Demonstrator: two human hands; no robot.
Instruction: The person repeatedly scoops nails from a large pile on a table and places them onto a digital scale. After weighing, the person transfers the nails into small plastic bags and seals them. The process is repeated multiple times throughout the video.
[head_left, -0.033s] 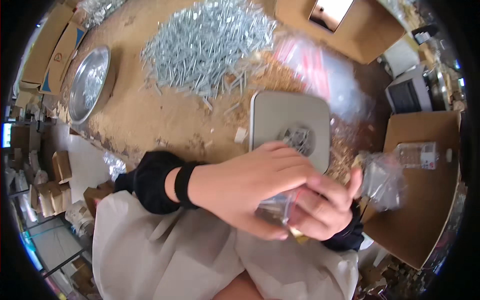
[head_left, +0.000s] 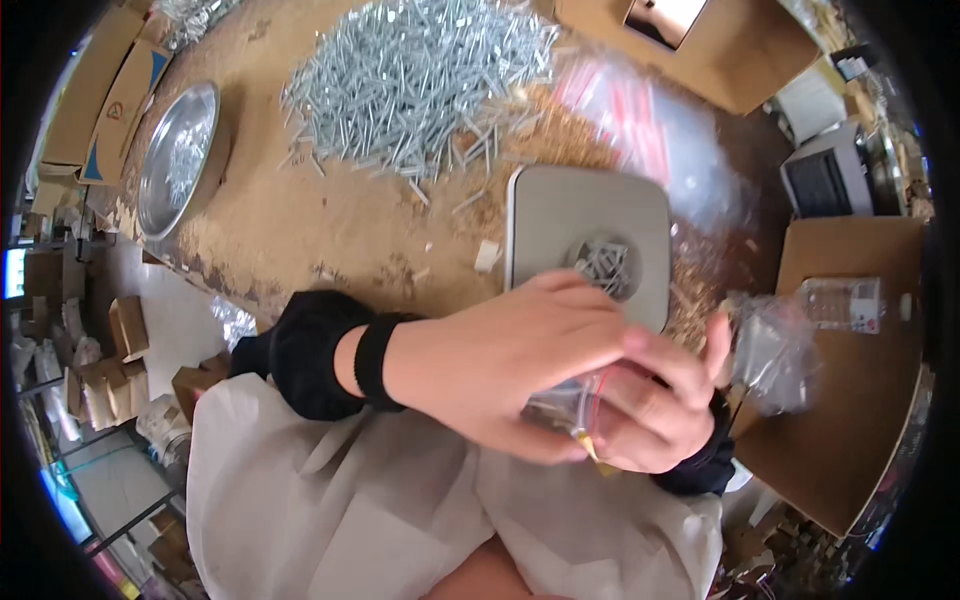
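In front of my lap, my left hand (head_left: 510,365) and my right hand (head_left: 665,415) come together on a small clear zip bag (head_left: 562,405) with a red line along its mouth. My left fingers reach over its upper side, with the thumb below. The right fingers are bent around the bag's red-lined end; a small yellowish piece (head_left: 592,448) shows beneath them. The bag's contents are hard to make out. Just beyond my hands, a grey square platform like a scale (head_left: 590,200) carries a round clear dish (head_left: 632,270) with silver nail-like pieces (head_left: 604,262).
A large heap of silver nail-like pieces (head_left: 420,80) covers the far table. A metal bowl (head_left: 213,160) stands left. Flat clear bags with red stripes (head_left: 640,130) lie at far right. An open carton (head_left: 850,400) at right holds crumpled clear plastic (head_left: 775,360).
The whole view has shifted slightly, with the scale-like platform now a little higher in it. Both hands keep nearly the same hold on the bag.
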